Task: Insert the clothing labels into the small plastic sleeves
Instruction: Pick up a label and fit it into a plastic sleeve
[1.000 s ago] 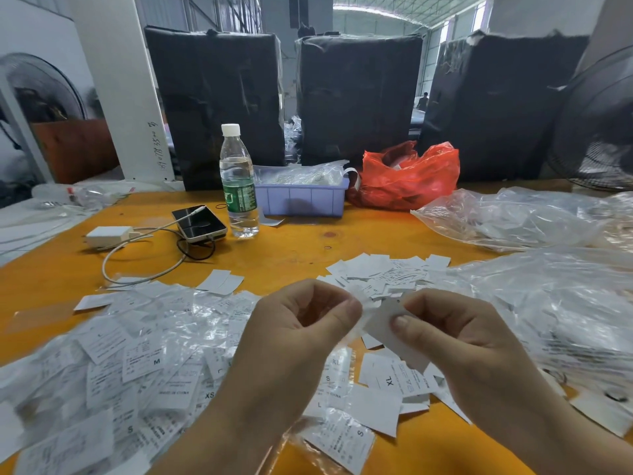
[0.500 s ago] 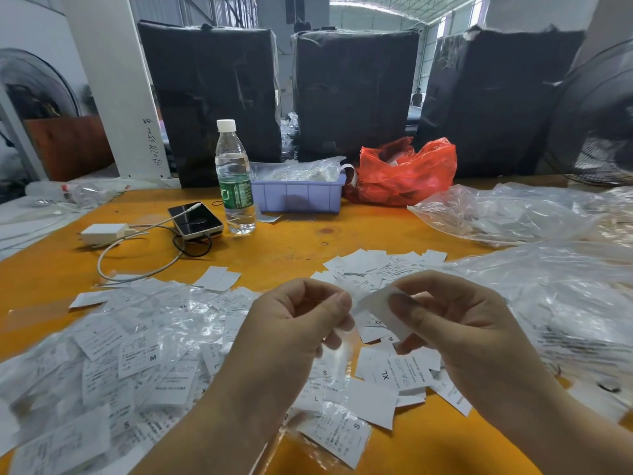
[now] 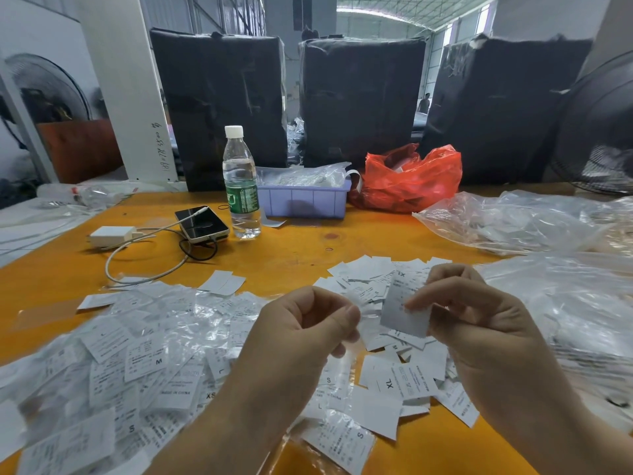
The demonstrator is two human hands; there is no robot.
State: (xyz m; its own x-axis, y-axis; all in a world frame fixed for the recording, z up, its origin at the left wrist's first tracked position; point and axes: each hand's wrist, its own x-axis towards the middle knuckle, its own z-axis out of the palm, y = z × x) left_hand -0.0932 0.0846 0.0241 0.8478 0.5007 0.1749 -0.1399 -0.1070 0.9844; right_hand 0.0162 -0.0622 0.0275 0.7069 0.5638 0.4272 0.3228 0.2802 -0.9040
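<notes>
Just below centre frame, a worker's right hand (image 3: 479,323) pinches a white clothing label (image 3: 406,311) between thumb and fingertips, its long axis running roughly top to bottom of the frame, its lower edge hanging free. The left hand (image 3: 308,323), close beside it at centre left, has fingers curled round a thin clear plastic sleeve (image 3: 352,344), which is blurred; its mouth cannot be made out. The label lies just right of the sleeve, nearly touching, so the insertion appears to turn on the right hand bringing the label's edge leftward into the opening. Under both hands the orange worktop (image 3: 291,255) is strewn with loose labels (image 3: 404,382) at centre and filled sleeves (image 3: 137,354) at lower left. Farther up stand a water bottle (image 3: 241,186) and lilac tray (image 3: 303,200).
</notes>
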